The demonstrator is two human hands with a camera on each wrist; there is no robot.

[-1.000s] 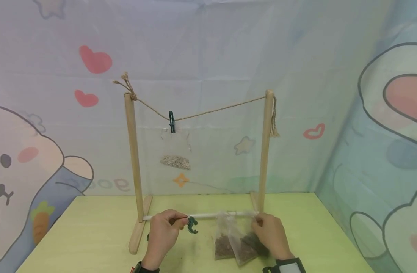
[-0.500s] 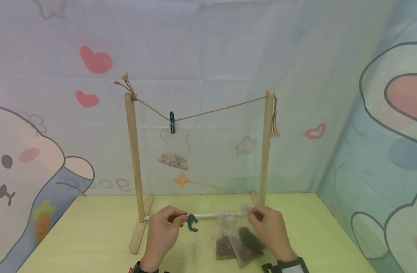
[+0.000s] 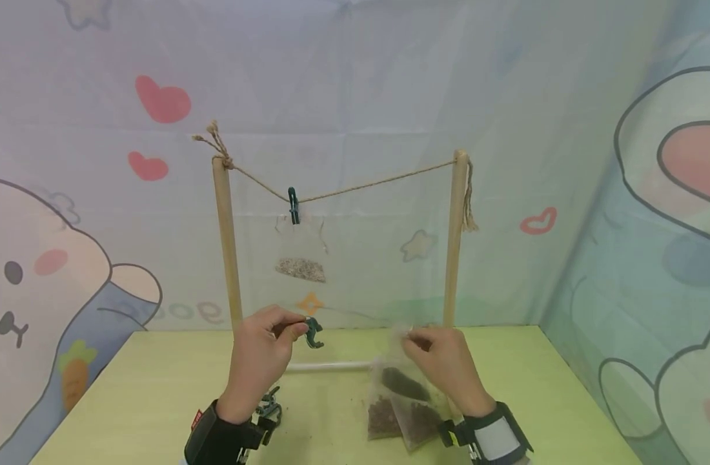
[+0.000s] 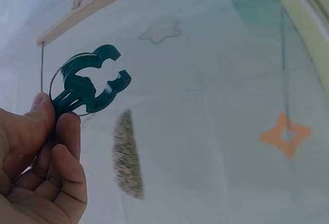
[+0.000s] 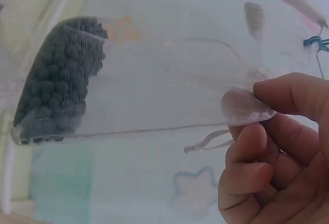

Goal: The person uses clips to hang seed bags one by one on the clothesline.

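My left hand (image 3: 261,352) pinches a dark green clip (image 4: 92,82) by its handles; its curved jaws stand apart in the left wrist view. My right hand (image 3: 445,365) pinches the top of a sheer mesh bag (image 5: 154,90) with small round black pellets at its bottom. This bag hangs just above two more sheer bags (image 3: 384,416) with brown contents, lying on the table. From the sagging rope (image 3: 366,188), a green clip (image 3: 294,205) holds another sheer bag with light, grainy contents (image 3: 300,269).
Wooden posts (image 3: 452,252) carry the rope at both ends, with a white bar (image 3: 332,366) low between them. More green clips (image 3: 269,407) lie on the pale table (image 3: 128,394), by my left wrist. A printed cloth (image 3: 355,77) hangs behind.
Both hands have risen; the left, with its clip, also shifted slightly left. My right hand has lifted the bag of black pellets up off the table area and moved slightly left.
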